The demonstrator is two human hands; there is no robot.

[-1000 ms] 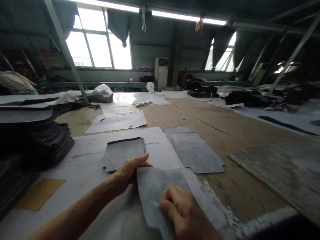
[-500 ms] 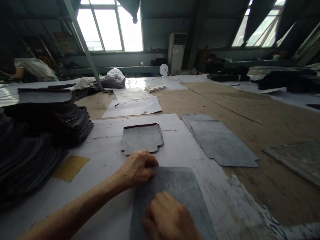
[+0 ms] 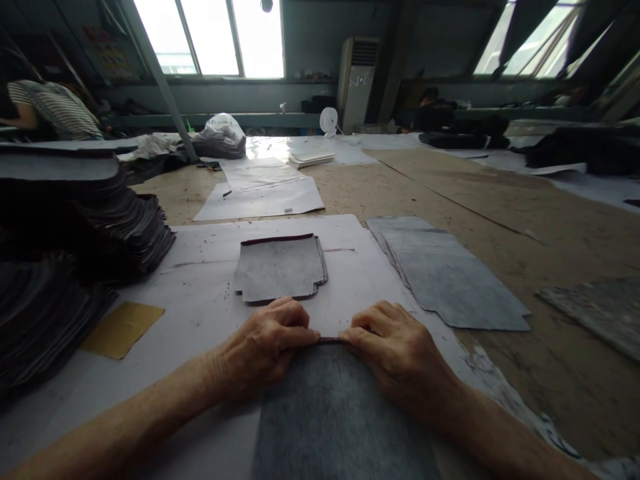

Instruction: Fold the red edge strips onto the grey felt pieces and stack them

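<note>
A grey fabric panel [image 3: 335, 413] lies on white paper right in front of me. Both hands pinch its far edge, where a thin dark reddish strip shows between my fingertips. My left hand [image 3: 275, 340] is closed on the left part of that edge, and my right hand [image 3: 400, 347] on the right part. Just beyond them rests a small stack of notched grey pieces [image 3: 281, 267], its far edge dark red. More large grey panels [image 3: 450, 273] are stacked to the right, apart from my right hand.
Tall piles of dark fabric pieces [image 3: 120, 227] stand at the left, near a yellow-brown card [image 3: 125, 329]. White sheets [image 3: 260, 200], a plastic bag [image 3: 220, 137] and a small white fan [image 3: 329, 122] are farther back. A person in a striped top [image 3: 55, 110] is at far left.
My right hand has moved from the middle of the panel up to its far edge, beside my left hand. The edge now shows a dark reddish strip. The view has tilted down slightly.
</note>
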